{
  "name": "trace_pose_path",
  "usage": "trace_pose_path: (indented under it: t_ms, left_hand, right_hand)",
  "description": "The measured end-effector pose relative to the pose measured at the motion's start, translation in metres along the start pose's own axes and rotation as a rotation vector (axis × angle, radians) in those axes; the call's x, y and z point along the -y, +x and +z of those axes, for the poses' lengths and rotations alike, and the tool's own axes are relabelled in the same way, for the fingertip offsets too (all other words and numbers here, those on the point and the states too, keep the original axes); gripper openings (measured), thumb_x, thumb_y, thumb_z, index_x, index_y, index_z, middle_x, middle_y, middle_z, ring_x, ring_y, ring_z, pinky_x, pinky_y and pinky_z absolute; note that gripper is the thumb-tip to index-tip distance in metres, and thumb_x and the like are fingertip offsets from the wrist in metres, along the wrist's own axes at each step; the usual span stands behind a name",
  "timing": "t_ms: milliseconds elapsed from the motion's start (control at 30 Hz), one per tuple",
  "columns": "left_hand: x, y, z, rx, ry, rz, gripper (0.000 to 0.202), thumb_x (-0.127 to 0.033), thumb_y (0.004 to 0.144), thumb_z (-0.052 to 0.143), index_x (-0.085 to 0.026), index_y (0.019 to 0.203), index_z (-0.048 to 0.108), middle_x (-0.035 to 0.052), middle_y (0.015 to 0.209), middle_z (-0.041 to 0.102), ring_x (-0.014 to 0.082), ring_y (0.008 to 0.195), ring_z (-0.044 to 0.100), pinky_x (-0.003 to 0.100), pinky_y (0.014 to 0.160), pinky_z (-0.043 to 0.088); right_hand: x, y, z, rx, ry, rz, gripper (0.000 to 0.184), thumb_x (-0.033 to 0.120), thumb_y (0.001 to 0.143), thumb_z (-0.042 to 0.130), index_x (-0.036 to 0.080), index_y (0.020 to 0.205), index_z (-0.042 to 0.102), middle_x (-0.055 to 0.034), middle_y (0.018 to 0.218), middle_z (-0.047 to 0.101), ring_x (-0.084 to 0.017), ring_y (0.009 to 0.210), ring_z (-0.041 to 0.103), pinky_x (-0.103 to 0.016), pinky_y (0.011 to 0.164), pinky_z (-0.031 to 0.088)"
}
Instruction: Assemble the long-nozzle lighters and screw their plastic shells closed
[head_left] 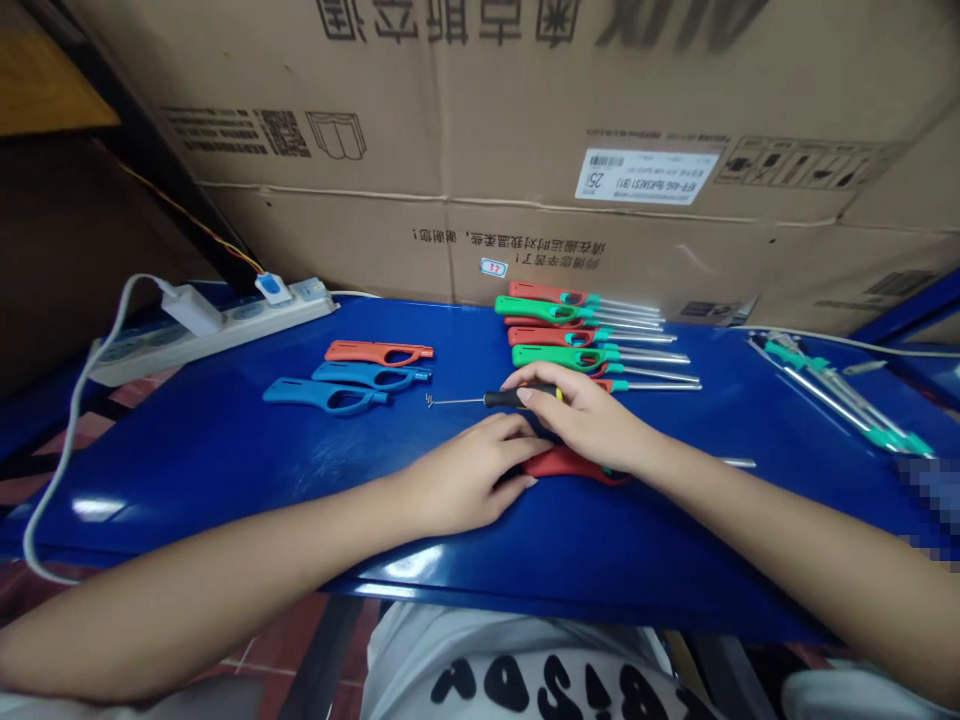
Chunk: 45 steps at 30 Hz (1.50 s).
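My right hand [581, 412] is closed around a screwdriver [504, 399] with a black and yellow handle. Its thin shaft points left, and the tip is at a few small screws [430, 400] on the table. My left hand [480, 470] is closed on the handle end of a red gas lighter [566, 463] lying on the table. My right wrist hides part of this lighter, whose metal tube shows further right. Beyond my right hand lie several assembled lighters with red and green handles [551, 356] and metal tubes.
An orange lighter handle [364, 352] and two blue ones [307, 392] lie left on the blue table [225, 450]. Metal tubes with teal parts [832, 390] are at the right. A power strip [277, 318] with a white cable stands back left. A large cardboard box [360, 220] rises behind.
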<state>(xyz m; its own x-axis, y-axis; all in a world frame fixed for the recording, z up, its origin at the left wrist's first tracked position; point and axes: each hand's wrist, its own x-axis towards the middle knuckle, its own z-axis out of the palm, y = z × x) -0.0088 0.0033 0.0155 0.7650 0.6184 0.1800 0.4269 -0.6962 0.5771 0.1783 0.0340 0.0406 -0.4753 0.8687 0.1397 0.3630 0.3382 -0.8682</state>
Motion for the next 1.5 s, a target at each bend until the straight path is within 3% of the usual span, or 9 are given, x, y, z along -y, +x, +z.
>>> trace_pose_path:
  t_ms: [200, 733, 900, 1000, 1100, 1200, 1333, 1500]
  left_hand:
    - [0.001, -0.001, 0.003, -0.012, 0.005, 0.033, 0.040, -0.017, 0.093, 0.061, -0.019, 0.133, 0.062, 0.0143, 0.136, 0.059, 0.0295, 0.130, 0.052, 0.048, 0.113, 0.044]
    - [0.001, 0.000, 0.003, -0.018, -0.002, 0.041, 0.037, -0.018, 0.092, 0.063, -0.017, 0.130, 0.065, 0.0147, 0.134, 0.060, 0.0289, 0.128, 0.053, 0.046, 0.113, 0.044]
    - [0.002, 0.000, 0.003, -0.018, -0.012, 0.039, 0.039, -0.019, 0.093, 0.063, -0.019, 0.132, 0.063, 0.0125, 0.125, 0.063, 0.0266, 0.120, 0.058, 0.044, 0.109, 0.047]
    - [0.005, 0.001, 0.003, -0.017, 0.003, 0.057, 0.038, -0.021, 0.094, 0.061, -0.018, 0.132, 0.063, 0.0121, 0.122, 0.063, 0.0258, 0.114, 0.058, 0.043, 0.104, 0.049]
    - [0.007, 0.002, 0.003, -0.010, 0.041, 0.065, 0.037, -0.024, 0.096, 0.060, -0.019, 0.133, 0.062, 0.0114, 0.122, 0.064, 0.0261, 0.113, 0.058, 0.044, 0.101, 0.049]
    - [0.009, 0.003, 0.003, -0.017, 0.076, 0.062, 0.037, -0.026, 0.097, 0.060, -0.019, 0.133, 0.062, 0.0106, 0.121, 0.064, 0.0261, 0.112, 0.058, 0.043, 0.100, 0.048]
    - [0.011, 0.004, 0.004, -0.036, 0.069, 0.068, 0.037, -0.027, 0.096, 0.061, -0.021, 0.133, 0.063, 0.0102, 0.123, 0.064, 0.0264, 0.115, 0.058, 0.044, 0.102, 0.047]
    - [0.011, 0.004, 0.004, -0.022, 0.056, 0.080, 0.039, -0.027, 0.096, 0.061, -0.019, 0.134, 0.062, 0.0114, 0.127, 0.064, 0.0274, 0.122, 0.055, 0.045, 0.109, 0.044]
  right_hand:
    - [-0.006, 0.007, 0.005, 0.075, -0.050, 0.007, 0.019, 0.029, 0.097, 0.050, 0.021, 0.107, 0.064, -0.0028, 0.106, 0.068, -0.018, 0.099, 0.062, -0.036, 0.094, 0.046]
    - [-0.006, 0.006, 0.005, 0.050, -0.057, 0.000, 0.020, 0.029, 0.097, 0.049, 0.020, 0.108, 0.064, -0.0037, 0.107, 0.068, -0.019, 0.100, 0.061, -0.036, 0.094, 0.046]
    - [0.006, 0.005, 0.000, -0.052, 0.023, 0.034, 0.018, 0.030, 0.092, 0.053, 0.021, 0.099, 0.068, -0.0028, 0.094, 0.068, -0.018, 0.086, 0.062, -0.032, 0.076, 0.048]
    - [0.013, -0.001, -0.009, -0.150, 0.189, 0.156, 0.020, 0.035, 0.088, 0.058, 0.022, 0.096, 0.070, 0.0027, 0.063, 0.054, -0.014, 0.056, 0.049, -0.027, 0.052, 0.035]
    - [0.013, -0.009, -0.019, -0.254, 0.358, 0.201, 0.022, 0.038, 0.086, 0.061, 0.022, 0.095, 0.072, 0.0045, 0.054, 0.045, -0.011, 0.047, 0.038, -0.026, 0.046, 0.025]
    - [0.008, -0.015, -0.023, -0.308, 0.421, 0.226, 0.024, 0.040, 0.085, 0.064, 0.020, 0.096, 0.073, 0.0022, 0.060, 0.053, -0.011, 0.049, 0.042, -0.026, 0.045, 0.027]
    - [-0.002, -0.016, -0.013, -0.224, 0.379, 0.260, 0.036, 0.045, 0.083, 0.069, 0.020, 0.108, 0.073, 0.0010, 0.072, 0.063, -0.009, 0.050, 0.045, -0.024, 0.044, 0.031]
    - [-0.014, -0.009, 0.002, -0.088, 0.268, 0.206, 0.030, 0.040, 0.086, 0.067, 0.020, 0.107, 0.073, -0.0056, 0.098, 0.074, -0.017, 0.081, 0.066, -0.032, 0.073, 0.054]
